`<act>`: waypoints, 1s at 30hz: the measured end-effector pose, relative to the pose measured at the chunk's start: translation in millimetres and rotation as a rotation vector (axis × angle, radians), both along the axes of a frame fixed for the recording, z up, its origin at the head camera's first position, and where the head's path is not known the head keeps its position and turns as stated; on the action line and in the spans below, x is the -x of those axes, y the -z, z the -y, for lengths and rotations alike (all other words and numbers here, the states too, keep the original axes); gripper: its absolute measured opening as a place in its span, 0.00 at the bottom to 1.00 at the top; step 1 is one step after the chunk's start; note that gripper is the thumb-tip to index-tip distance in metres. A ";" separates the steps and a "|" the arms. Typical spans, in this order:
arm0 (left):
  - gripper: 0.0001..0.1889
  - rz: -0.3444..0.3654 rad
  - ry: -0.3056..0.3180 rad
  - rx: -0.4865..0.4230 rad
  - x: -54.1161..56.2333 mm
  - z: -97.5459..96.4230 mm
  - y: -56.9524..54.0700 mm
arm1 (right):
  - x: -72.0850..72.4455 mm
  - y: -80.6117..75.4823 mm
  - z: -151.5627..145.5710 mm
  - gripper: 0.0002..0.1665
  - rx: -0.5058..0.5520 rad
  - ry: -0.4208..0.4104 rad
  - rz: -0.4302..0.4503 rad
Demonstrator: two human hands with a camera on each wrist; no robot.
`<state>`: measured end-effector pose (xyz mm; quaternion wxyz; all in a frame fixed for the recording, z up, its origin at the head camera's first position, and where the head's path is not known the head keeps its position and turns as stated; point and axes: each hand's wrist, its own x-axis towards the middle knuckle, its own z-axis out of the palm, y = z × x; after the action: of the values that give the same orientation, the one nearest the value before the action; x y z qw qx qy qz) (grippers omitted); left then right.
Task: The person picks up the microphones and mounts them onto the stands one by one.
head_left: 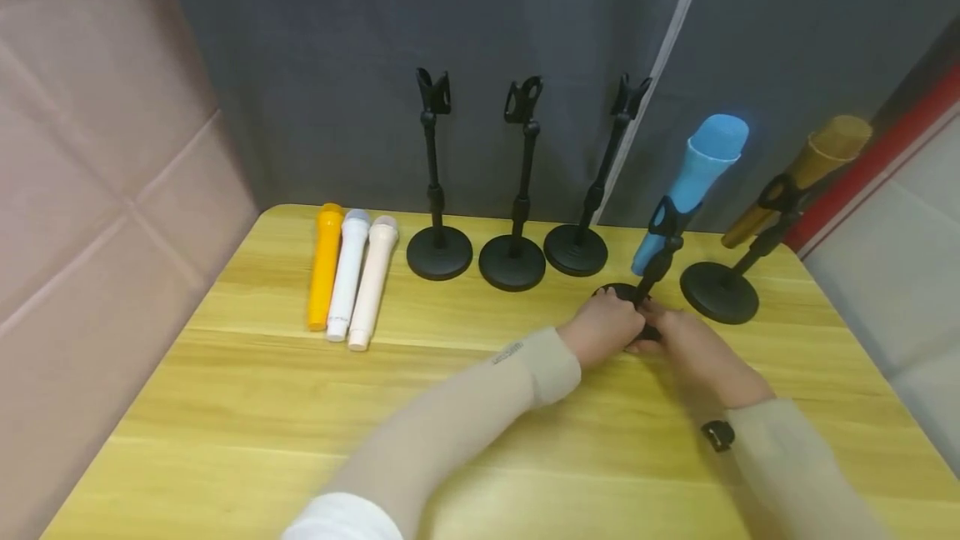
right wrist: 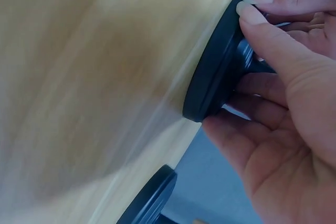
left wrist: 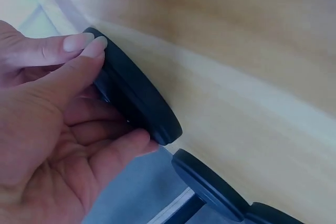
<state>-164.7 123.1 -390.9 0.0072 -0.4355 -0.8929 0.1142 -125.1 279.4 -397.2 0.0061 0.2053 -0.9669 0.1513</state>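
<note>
Both hands hold the round black base of a microphone stand [head_left: 658, 263] that carries a light blue microphone [head_left: 693, 177] slanting in its clip. My left hand [head_left: 606, 327] grips the left side of the base [left wrist: 142, 95], fingers curled about its rim. From the opposite side, my right hand [head_left: 693, 348] grips the same base [right wrist: 212, 72]. The two thumbs lie close together at the near rim in both wrist views. Just right of these hands stands another microphone stand [head_left: 722, 292] bearing a brown-gold microphone [head_left: 813, 165]. In the head view, the hands partly hide the held base.
Three black stands with bare clips, a left one [head_left: 439, 252], a middle one [head_left: 512, 261] and a right one [head_left: 576, 248], line the table's back. Orange [head_left: 326, 265], white [head_left: 348, 273] and pale pink [head_left: 373, 282] microphones lie side by side on the wooden table [head_left: 247, 423].
</note>
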 end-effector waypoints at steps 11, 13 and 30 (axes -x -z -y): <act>0.13 0.054 -0.027 -0.032 20.0 -16.9 -1.0 | 21.2 -1.4 -14.4 0.29 -0.083 -0.011 -0.015; 0.13 0.050 -0.033 -0.037 22.7 -19.1 -1.6 | 25.6 -2.7 -16.5 0.27 -0.105 -0.007 -0.011; 0.22 0.096 -0.153 -0.042 41.5 -42.2 0.3 | 51.9 -8.1 -35.4 0.33 -0.114 -0.016 0.056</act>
<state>-206.2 165.3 -391.2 -0.0355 -0.3706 -0.9251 0.0748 -177.0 314.7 -389.2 -0.0341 0.2087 -0.9721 0.1015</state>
